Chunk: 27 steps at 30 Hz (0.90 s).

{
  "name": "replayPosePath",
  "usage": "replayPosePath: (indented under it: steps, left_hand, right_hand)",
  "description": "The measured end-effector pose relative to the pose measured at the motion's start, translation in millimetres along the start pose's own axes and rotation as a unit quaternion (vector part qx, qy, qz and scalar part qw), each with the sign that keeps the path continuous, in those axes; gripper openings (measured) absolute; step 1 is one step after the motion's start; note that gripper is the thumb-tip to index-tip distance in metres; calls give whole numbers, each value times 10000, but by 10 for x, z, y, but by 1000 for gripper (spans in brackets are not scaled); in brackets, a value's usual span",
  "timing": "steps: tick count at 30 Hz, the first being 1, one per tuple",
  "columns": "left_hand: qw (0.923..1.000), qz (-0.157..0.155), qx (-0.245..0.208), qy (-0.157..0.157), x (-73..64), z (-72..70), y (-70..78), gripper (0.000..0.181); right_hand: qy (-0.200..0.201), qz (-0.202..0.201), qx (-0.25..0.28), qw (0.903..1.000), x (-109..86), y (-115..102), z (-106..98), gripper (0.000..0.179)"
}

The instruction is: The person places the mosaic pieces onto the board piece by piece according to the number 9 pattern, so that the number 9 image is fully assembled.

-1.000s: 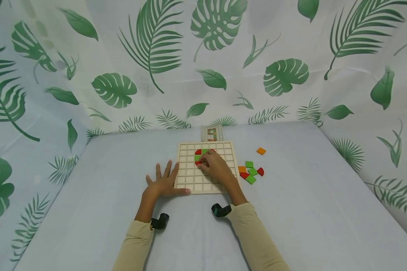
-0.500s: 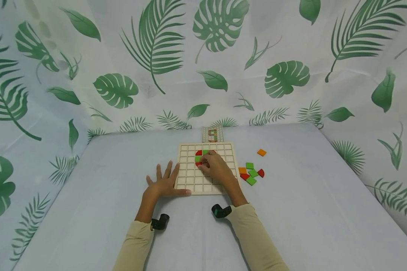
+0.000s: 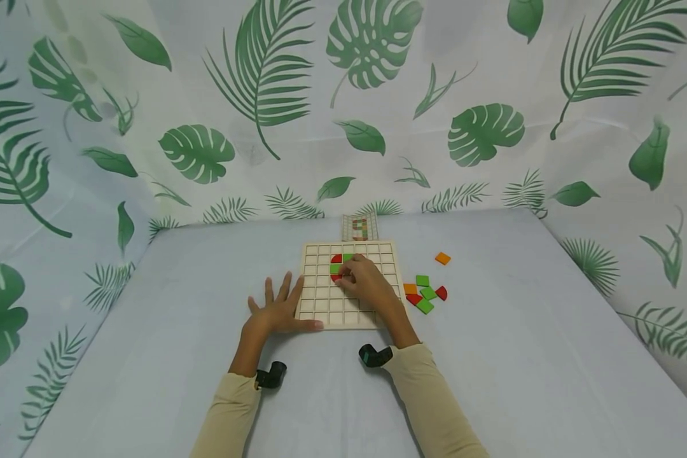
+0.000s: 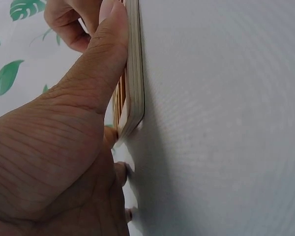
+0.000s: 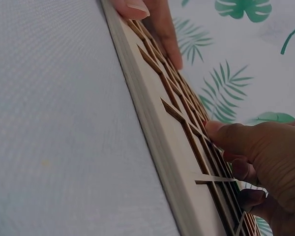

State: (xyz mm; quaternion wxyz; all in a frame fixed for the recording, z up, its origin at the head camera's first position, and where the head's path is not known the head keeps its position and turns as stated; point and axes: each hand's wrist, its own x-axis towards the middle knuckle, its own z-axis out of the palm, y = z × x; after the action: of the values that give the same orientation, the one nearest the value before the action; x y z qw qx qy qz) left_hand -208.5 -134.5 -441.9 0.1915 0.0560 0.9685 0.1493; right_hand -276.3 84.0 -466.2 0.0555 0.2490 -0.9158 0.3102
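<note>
The wooden grid board (image 3: 308, 305) lies on the table in front of the person. My left hand (image 3: 276, 314) is spread at its near left corner, fingers straight, and the thumb (image 4: 104, 54) rests along the near edge. My right hand (image 3: 366, 280) bends over the middle of the board, with thumb (image 5: 226, 135) and fingertips down at the grid. Set in the board around those fingertips are red quarter-round tiles (image 3: 336, 259) and green square tiles (image 3: 348, 257). The right hand covers part of that group, and I cannot tell whether it pinches a tile.
Loose tiles lie right of the board: several green squares (image 3: 422, 280), an orange square (image 3: 410, 289), a red quarter-round (image 3: 441, 293) and a separate orange one (image 3: 443, 258). Behind the board stands a pattern card (image 3: 349, 231). A leaf-print cloth (image 3: 298, 172) hangs at the table's back.
The whole head view has shifted slightly. Both hands keep their places on the board, and the loose tiles lie as before.
</note>
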Motion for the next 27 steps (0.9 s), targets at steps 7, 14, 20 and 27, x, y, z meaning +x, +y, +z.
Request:
replayPosePath:
  steps: [7,14,20,27]
  left_hand:
    - [10000,12,-15,3,-1,12,4,111]
    - [10000,17,-10,-51,-20,0,2,112]
    - [10000,39,-26,-29,-29,20,-2,113]
    - [10000,60,-13,10,-32,49,-7,113]
  right_hand:
    - [-36,98,-98,9999,-27,10,-35,20]
    - [-84,69,-116,9999,-58,45,-78,18]
    - [0,45,-187,9998,-97,106,-114,20]
    - [259,-4,-86,9996,-154,210,-163,20]
